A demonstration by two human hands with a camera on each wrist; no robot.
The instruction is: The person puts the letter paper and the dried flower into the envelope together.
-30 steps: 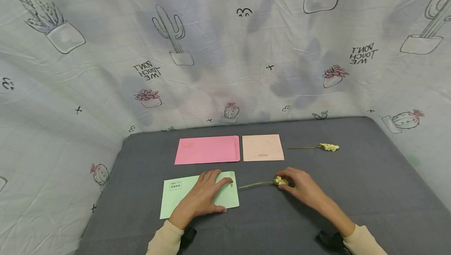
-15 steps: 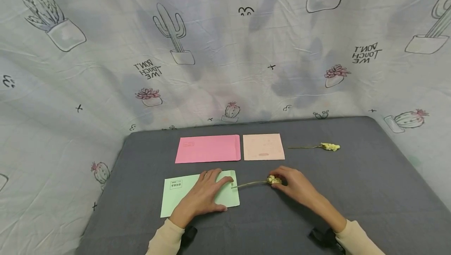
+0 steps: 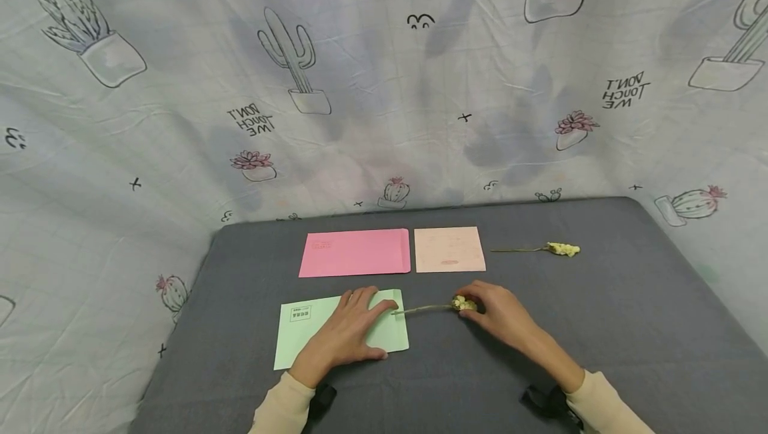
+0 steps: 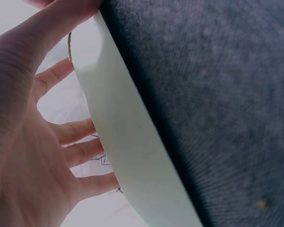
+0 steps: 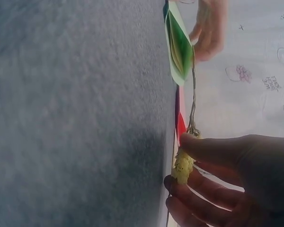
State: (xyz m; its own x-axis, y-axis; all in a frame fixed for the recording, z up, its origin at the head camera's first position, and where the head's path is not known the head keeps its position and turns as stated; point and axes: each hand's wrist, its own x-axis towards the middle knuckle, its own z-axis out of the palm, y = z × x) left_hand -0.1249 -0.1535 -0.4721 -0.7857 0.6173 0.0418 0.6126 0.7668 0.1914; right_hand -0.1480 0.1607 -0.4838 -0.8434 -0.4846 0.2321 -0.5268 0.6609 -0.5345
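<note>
A light green envelope (image 3: 387,337) lies on the grey table, and my left hand (image 3: 343,334) rests on it with fingers spread. In the left wrist view those fingers touch the envelope's surface. The right wrist view shows the envelope's near end (image 5: 179,45) gaping, with a yellowish-green inside. My right hand (image 3: 504,314) pinches a dried flower (image 3: 464,303) by its yellow head, between thumb and fingers. Its thin stem points left, and the tip is over the envelope's right end beside my left hand. Whether the tip is inside the envelope or above it, I cannot tell.
Behind the green envelope lie a pink envelope (image 3: 354,253) and, to its right, a peach-coloured card or envelope (image 3: 449,249). A second dried yellow flower (image 3: 563,249) lies farther right. A white cloth (image 3: 372,127) with cactus drawings hangs behind the grey table (image 3: 600,327).
My right hand has moved left with the dried flower, so the stem tip went from the envelope's right edge to over its end. My left hand has stayed in place.
</note>
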